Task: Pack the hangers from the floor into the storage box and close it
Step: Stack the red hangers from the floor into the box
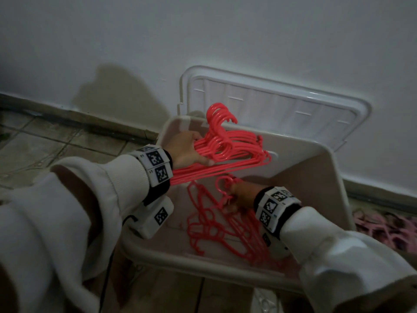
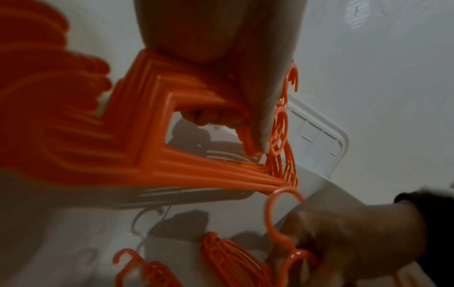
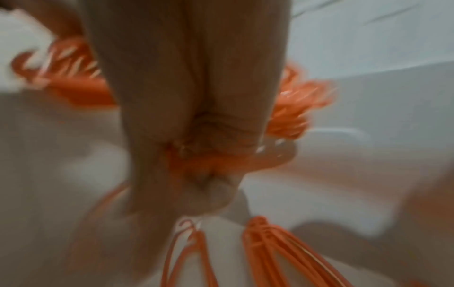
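Note:
A white storage box (image 1: 334, 177) stands open against the wall, its lid (image 1: 282, 107) leaning back behind it. My left hand (image 1: 187, 152) grips a stack of coral-red hangers (image 1: 228, 152) above the box's left side; the left wrist view shows my fingers (image 2: 260, 116) curled round that stack (image 2: 152, 136). Down inside the box, my right hand (image 1: 239, 197) holds a hanger by its hook (image 1: 222, 184), also seen as a hook (image 2: 275, 217) in the left wrist view. More hangers (image 1: 221, 229) lie on the box bottom. The right wrist view is blurred, with the hand (image 3: 196, 155) closed over red plastic.
The box sits on a tiled floor (image 1: 56, 141) beside a white wall (image 1: 203, 30) with a dark skirting. A pink heap of more hangers (image 1: 383, 227) lies on the floor right of the box. A black cable (image 1: 108, 263) hangs from my left wrist unit.

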The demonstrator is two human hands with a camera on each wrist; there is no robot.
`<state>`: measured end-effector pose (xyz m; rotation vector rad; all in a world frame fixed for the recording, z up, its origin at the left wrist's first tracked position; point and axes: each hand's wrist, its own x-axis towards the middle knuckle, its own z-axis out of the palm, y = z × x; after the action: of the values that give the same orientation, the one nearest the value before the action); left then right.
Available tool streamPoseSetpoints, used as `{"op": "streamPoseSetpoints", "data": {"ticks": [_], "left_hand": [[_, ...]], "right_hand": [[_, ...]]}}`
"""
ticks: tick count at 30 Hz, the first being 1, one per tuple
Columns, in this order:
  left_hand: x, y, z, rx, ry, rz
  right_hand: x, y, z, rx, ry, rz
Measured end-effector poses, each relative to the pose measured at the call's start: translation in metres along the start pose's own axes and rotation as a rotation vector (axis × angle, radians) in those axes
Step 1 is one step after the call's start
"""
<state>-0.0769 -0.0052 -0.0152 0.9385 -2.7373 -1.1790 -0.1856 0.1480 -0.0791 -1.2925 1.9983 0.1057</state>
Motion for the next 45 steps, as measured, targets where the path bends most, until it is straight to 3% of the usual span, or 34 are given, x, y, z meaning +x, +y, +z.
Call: {"op": "streamPoseSetpoints", "data": {"ticks": [5,10,15,20,29,33,39,42,45], "left_hand": [[-0.006,0.004,0.003,-0.035,-0.077,-0.015],[-0.012,0.006,0.009,-0.102,-0.153,-0.038],[-0.018,0.016,0.011,-0.164,-0.22,-0.059],[-0.028,0.024,0.015,-0.191,-0.316,-0.101],[-0.029,0.021,0.007,-0.27,-0.336,-0.106],[-0.031,0.021,0.013,-0.21,-0.392,-0.123],[-0.026,0.023,0.02,-0.144,-0.248,-0.141],[-0.024,0.018,0.018,-0.097,-0.172,-0.137],[-0.02,0.009,0.015,0.004,-0.117,-0.152]], "right_hand": [[-0.033,0.013,-0.032,0.356,0.022,-0.213],[-0.057,0.022,-0.062,0.262,0.264,-0.273],[-0.05,0.027,-0.057,0.431,0.441,-0.247],[-0.045,0.011,-0.043,0.495,0.603,-0.387],[-0.039,0.019,-0.042,0.741,0.605,-0.509],[-0.039,0.018,-0.043,0.628,0.74,-0.452],[-0.036,0.015,-0.045,0.472,0.998,-0.411],[-0.036,0.023,-0.048,0.655,0.92,-0.394],[-0.031,0.031,-0.046,0.506,0.532,-0.261]]}}
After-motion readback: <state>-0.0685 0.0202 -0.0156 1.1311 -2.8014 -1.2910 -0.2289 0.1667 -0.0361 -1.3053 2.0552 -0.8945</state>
